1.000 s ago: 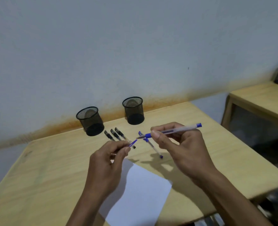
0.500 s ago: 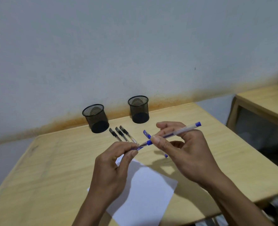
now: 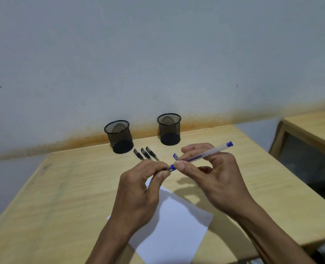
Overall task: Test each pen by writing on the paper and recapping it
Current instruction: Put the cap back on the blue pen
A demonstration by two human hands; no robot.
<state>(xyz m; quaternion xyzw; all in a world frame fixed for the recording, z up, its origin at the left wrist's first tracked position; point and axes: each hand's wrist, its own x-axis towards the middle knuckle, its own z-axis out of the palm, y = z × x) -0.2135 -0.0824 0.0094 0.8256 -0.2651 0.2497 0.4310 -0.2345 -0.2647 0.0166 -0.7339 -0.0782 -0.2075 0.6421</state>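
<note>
My right hand (image 3: 213, 178) pinches a clear blue pen (image 3: 205, 154) near its front end, the barrel slanting up to the right. My left hand (image 3: 140, 189) pinches the pen's blue cap (image 3: 170, 168), which sits over the tip, so both hands meet above the table. A white sheet of paper (image 3: 177, 225) lies below them, partly hidden by my left hand. Three black pens (image 3: 145, 154) lie side by side behind my left hand. Another blue pen (image 3: 175, 156) lies behind my right hand, mostly hidden.
Two black mesh pen cups (image 3: 119, 137) (image 3: 169, 129) stand at the back of the wooden table (image 3: 62, 197) by the wall. A second wooden table (image 3: 314, 128) stands at the right across a gap.
My hands came together: the cap in my left hand was apart from the pen tip a second ago and now covers it.
</note>
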